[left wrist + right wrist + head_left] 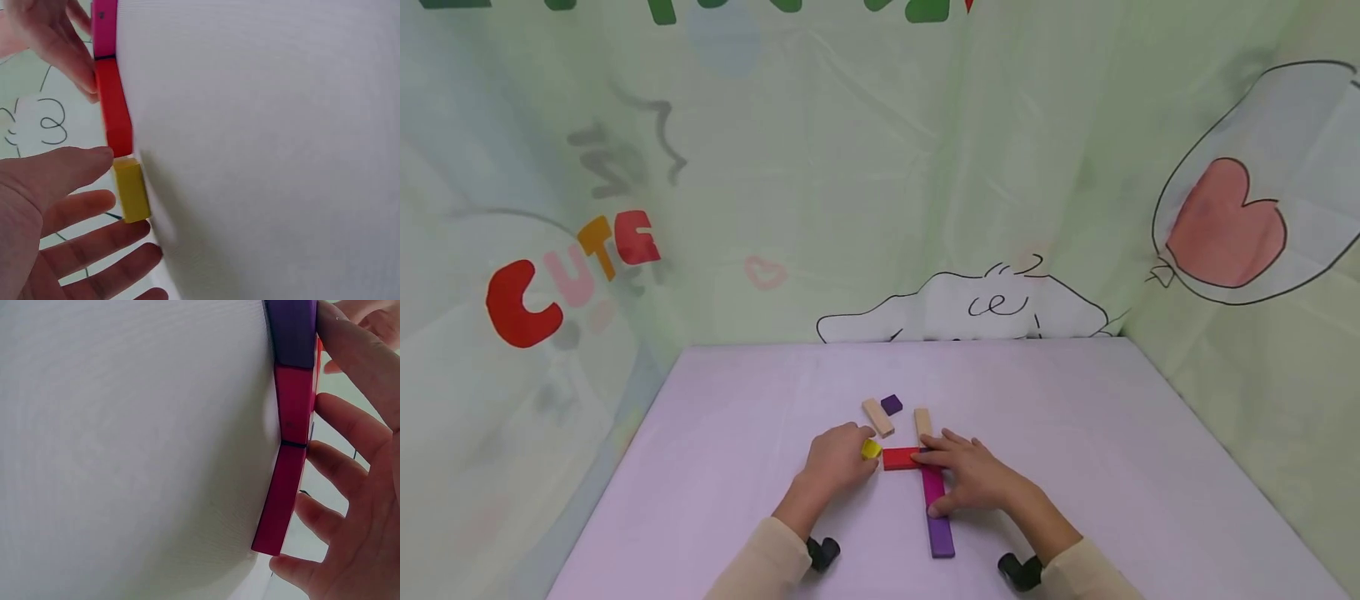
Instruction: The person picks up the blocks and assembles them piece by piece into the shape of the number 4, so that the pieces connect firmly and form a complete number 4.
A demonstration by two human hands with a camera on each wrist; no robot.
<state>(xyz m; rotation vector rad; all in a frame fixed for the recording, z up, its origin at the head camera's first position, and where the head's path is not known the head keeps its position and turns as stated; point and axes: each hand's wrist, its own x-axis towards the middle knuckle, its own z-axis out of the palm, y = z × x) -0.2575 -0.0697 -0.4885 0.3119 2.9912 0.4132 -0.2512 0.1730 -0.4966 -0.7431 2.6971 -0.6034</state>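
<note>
My left hand (837, 458) holds a small yellow block (131, 192) between thumb and fingers, close beside the end of a red block (900, 459). The red block lies flat on the table, its other end partly under the right hand's fingers. My right hand (977, 477) rests with spread fingers on the joined blocks, covering part of them. Beneath it a magenta block (933, 486) meets a purple block (940, 537) toward me. Another dark pink block (278, 500), seen in the right wrist view, continues beside the fingertips. A plain wooden block (922, 422) extends away from the right fingers.
Beyond the left hand lie a loose wooden block (877, 417) and a small dark purple block (891, 405). The pale table (737, 400) ends at a printed cloth (820, 200) at the back and sides. A black device (1020, 572) is worn at the right wrist.
</note>
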